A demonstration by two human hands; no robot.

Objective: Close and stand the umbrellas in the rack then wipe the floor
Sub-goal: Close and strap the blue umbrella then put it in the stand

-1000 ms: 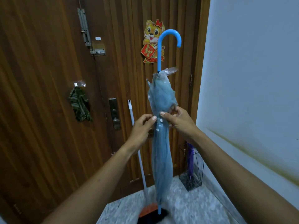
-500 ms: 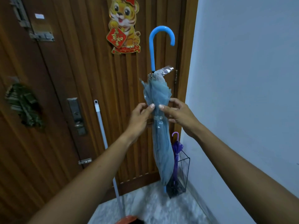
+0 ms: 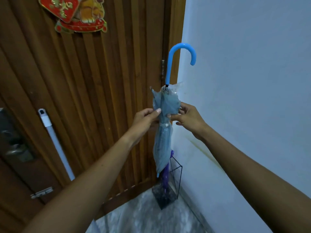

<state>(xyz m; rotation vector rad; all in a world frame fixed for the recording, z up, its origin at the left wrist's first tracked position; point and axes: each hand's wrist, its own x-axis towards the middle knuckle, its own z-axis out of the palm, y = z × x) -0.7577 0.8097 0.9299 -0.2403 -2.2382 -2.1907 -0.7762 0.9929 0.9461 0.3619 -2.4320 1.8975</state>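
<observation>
Head view: both hands, left hand (image 3: 146,117) and right hand (image 3: 189,117), pinch the folded pale-blue, hook-handled umbrella (image 3: 164,137), upright, handle up, tip down above the black wire rack (image 3: 175,184).

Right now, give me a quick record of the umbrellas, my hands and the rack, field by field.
blue umbrella: folded, upright, hook handle up, held off the floor
left hand: pinches its canopy
right hand: pinches its canopy from the other side
purple umbrella: standing in the rack
wire rack: floor corner, between door and wall
</observation>
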